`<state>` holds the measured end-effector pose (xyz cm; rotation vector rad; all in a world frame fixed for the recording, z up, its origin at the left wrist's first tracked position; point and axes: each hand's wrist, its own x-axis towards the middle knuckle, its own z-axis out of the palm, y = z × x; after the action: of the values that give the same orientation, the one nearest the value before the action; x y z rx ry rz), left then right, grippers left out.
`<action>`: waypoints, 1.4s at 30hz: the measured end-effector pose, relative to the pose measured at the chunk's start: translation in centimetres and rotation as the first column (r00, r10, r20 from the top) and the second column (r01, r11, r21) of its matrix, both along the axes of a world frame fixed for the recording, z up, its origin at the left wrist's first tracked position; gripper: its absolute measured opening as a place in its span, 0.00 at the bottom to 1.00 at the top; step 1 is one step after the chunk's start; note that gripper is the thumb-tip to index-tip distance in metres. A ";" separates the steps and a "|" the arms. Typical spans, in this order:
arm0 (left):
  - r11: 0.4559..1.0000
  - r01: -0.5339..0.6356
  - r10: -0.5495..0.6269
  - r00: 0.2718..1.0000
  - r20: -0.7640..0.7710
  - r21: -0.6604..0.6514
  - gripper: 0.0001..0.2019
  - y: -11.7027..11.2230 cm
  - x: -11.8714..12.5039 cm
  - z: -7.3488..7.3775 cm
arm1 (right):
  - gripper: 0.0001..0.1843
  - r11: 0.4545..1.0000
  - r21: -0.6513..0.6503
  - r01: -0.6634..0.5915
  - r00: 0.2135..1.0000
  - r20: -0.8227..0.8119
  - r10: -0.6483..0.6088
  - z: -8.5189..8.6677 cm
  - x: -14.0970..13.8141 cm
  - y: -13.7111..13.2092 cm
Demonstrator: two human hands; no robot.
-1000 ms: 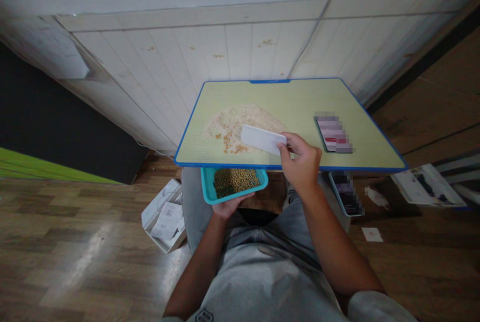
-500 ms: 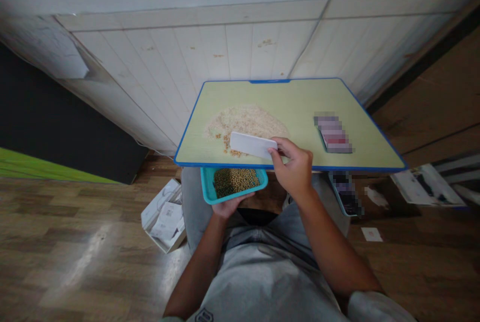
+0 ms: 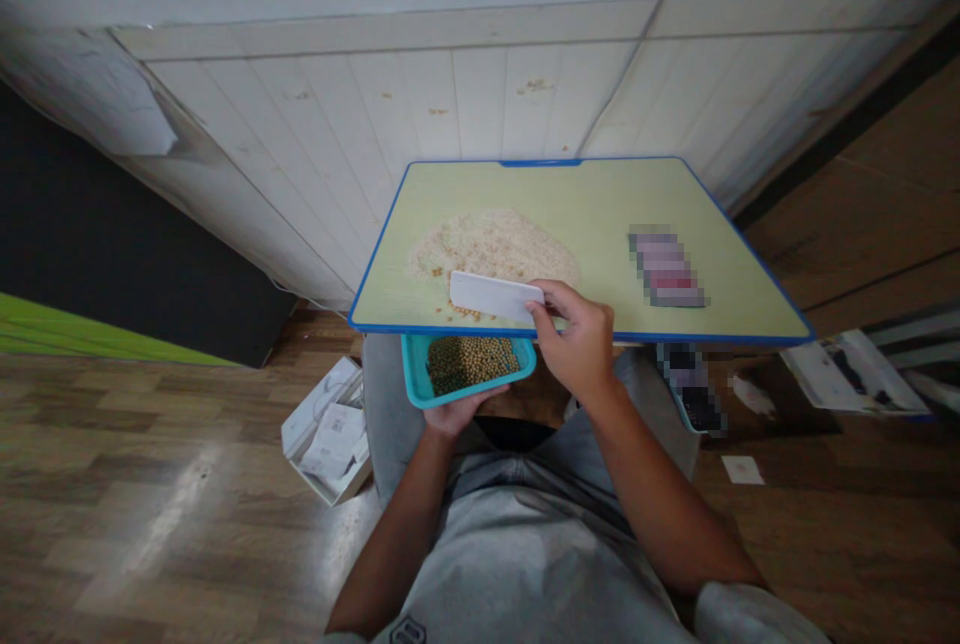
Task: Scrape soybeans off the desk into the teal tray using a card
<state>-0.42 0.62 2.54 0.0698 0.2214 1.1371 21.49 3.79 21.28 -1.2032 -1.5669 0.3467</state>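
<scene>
My right hand (image 3: 576, 340) pinches a white flat scraper card (image 3: 495, 295) that stands on edge near the front rim of the small yellow-green table (image 3: 600, 194). A few yellow beans lie just under the card at the table's edge. Behind the card spreads a pile of white rice (image 3: 491, 244) with some beans mixed in. My left hand (image 3: 459, 410) holds a teal tray (image 3: 414, 374) from below, just under the table's front edge. The tray contains green and yellow beans (image 3: 471, 361).
A phone (image 3: 666, 267) lies on the table's right part. Another container (image 3: 694, 394) sits below the table on the right. An open white box (image 3: 328, 432) rests on the wooden floor to the left. White panelled wall stands behind the table.
My right hand has dragged the card leftward and toward me, from the middle of the rice pile to the table's front edge, pushing yellow beans with it. The tray stays put.
</scene>
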 end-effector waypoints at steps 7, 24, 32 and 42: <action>1.000 -0.016 0.017 1.000 0.022 -0.006 0.39 0.0 -0.1 -0.4 | 0.11 1.000 0.016 -0.015 1.000 0.007 0.015 0.1 -0.7 0.1; 0.999 -0.038 0.038 0.998 0.040 0.020 0.39 0.3 -1.0 -0.1 | 0.13 0.999 0.010 -0.045 0.996 0.082 0.044 0.4 -2.8 1.5; 0.992 -0.090 0.097 0.993 0.074 -0.091 0.38 0.2 -0.9 0.9 | 0.12 0.995 0.023 -0.095 0.993 0.072 0.093 0.2 -3.5 1.1; 0.988 -0.118 0.124 0.991 0.054 -0.101 0.37 0.2 -0.7 1.7 | 0.12 0.993 0.025 -0.119 0.991 0.060 0.118 0.4 -3.9 0.4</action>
<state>-1.15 0.78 4.27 -0.0649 0.2300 1.2460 17.60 4.22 21.71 -1.1100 -1.6932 0.3677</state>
